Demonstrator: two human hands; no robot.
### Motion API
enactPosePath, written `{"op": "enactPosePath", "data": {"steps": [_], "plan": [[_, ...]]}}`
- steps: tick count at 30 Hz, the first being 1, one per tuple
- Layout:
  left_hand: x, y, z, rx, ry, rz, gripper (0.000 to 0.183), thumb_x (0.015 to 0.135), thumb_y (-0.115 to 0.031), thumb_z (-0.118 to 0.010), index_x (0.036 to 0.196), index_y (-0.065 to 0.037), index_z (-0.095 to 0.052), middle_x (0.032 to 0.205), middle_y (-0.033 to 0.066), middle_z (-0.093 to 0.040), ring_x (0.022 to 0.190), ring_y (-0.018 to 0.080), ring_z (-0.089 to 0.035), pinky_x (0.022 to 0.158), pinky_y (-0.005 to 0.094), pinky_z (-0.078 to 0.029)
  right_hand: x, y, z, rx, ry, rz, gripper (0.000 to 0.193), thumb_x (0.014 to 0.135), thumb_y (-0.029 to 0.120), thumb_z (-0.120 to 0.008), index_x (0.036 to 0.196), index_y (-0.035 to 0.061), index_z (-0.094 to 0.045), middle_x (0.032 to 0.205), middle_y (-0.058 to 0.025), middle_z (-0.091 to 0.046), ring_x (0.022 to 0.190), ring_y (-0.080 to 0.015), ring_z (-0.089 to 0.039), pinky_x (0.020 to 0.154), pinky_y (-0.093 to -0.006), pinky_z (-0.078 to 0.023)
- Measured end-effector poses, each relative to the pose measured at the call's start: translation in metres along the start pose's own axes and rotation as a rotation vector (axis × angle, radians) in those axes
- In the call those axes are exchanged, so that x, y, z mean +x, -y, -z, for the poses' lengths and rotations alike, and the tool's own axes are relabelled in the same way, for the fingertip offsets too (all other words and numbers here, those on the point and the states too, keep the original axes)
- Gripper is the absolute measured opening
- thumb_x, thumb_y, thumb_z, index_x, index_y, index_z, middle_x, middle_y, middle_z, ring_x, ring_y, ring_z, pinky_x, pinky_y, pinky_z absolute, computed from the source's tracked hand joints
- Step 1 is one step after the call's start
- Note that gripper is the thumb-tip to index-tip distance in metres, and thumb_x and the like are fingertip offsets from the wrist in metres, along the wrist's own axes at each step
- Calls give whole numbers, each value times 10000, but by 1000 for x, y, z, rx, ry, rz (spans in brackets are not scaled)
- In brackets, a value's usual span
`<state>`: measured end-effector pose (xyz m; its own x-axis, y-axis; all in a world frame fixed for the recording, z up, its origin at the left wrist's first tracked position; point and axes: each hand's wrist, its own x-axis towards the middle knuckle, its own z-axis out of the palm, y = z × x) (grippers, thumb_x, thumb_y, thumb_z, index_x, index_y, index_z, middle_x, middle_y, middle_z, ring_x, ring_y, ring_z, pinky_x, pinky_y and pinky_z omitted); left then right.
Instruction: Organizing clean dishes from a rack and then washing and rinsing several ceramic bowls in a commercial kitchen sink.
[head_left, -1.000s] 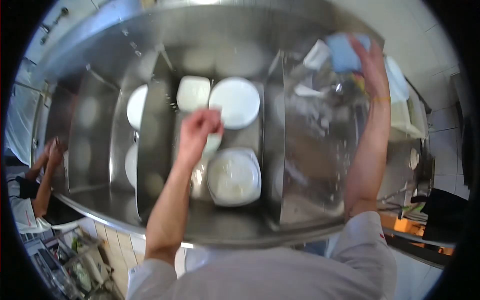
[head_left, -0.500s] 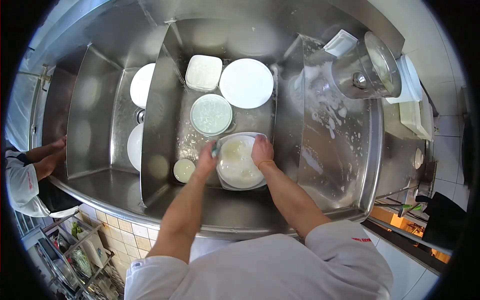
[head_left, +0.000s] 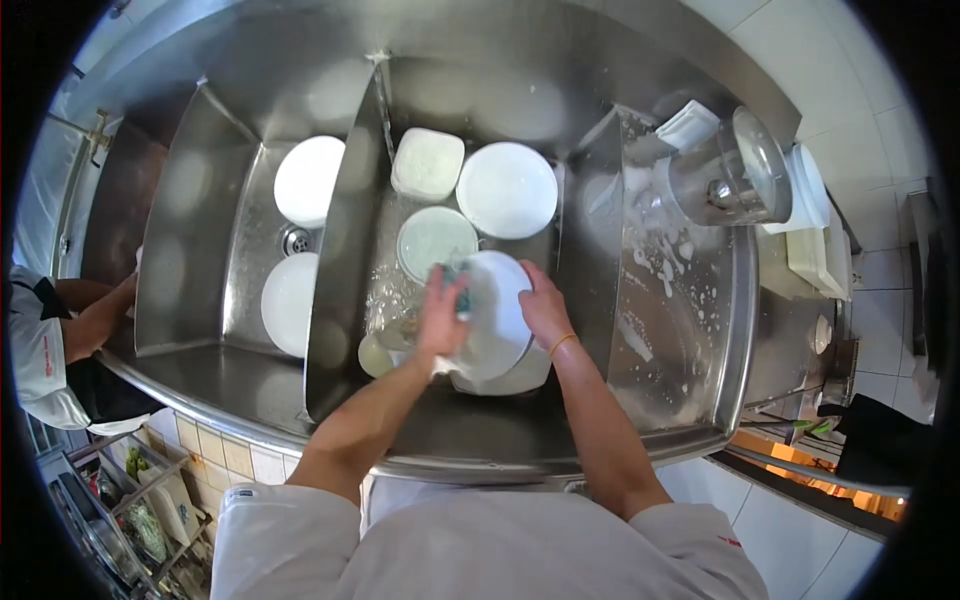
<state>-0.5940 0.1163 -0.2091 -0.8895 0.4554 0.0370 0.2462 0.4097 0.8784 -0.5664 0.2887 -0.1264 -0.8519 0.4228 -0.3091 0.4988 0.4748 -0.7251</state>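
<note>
In the middle basin of a steel sink, my right hand (head_left: 546,306) grips the right edge of a white round plate (head_left: 505,305), which is tilted. Pressed to the plate's left part is a green scouring pad (head_left: 459,284) in my left hand (head_left: 438,322), which is smeared by motion. Under the plate, the edge of a pale square container (head_left: 520,378) shows. Around them in the basin are a large white round plate (head_left: 507,190), a round container with cloudy water (head_left: 437,243), a square container (head_left: 428,163) and a small bowl of pale liquid (head_left: 375,356), partly behind my left forearm.
Two white plates, a far one (head_left: 309,182) and a near one (head_left: 290,304), lie in the left basin by the drain. Soap suds streak the right drainboard (head_left: 650,340), where a clear dispenser (head_left: 725,180) stands on its side. A co-worker's arm (head_left: 100,320) reaches in at left.
The plate has been lifted and tilted off the square container. My left hand has moved inward over its face with the scouring pad. The camera view has shifted slightly.
</note>
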Motion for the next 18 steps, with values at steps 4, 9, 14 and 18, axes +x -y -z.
{"op": "enactPosePath", "data": {"steps": [4, 9, 14, 18], "plan": [[15, -55, 10, -214, -41, -213, 608, 748, -200, -641, 1288, -71, -393, 1462, 274, -105, 1342, 478, -93, 1096, 520, -129, -6, 102, 2, 19, -116, 1, 433, 885, 240, -482, 1277, 55, -467, 1180, -231, -552, 1118, -374, -513, 939, -388, -405], [82, -89, 85, 305, -139, -374, 631, 692, -153, -638, 1285, -81, -436, 1465, 203, -190, 1367, 402, -107, 1092, 570, -109, 1, 114, 27, 402, -190, 160, 433, 872, 196, -514, 1282, 59, -478, 1208, -210, -553, 1127, -321, -530, 944, -352, -401], [36, -116, 67, 172, 2, -339, 547, 708, -107, -609, 1228, -39, -453, 1390, 233, -300, 1345, 419, -177, 1077, 603, -104, -8, 116, 42, 384, -437, 154, 400, 880, 151, -500, 1267, 50, -491, 1249, -186, -530, 1158, -292, -507, 962, -338, -379], [104, -142, 115, 458, -327, -672, 486, 746, -114, -595, 1220, -164, -504, 1347, 210, -381, 1262, 497, -278, 1054, 517, -290, -40, 144, 46, 652, -96, 3, 413, 846, 63, -504, 1258, 32, -499, 1152, -123, -576, 1036, -217, -535, 903, -328, -413]]}}
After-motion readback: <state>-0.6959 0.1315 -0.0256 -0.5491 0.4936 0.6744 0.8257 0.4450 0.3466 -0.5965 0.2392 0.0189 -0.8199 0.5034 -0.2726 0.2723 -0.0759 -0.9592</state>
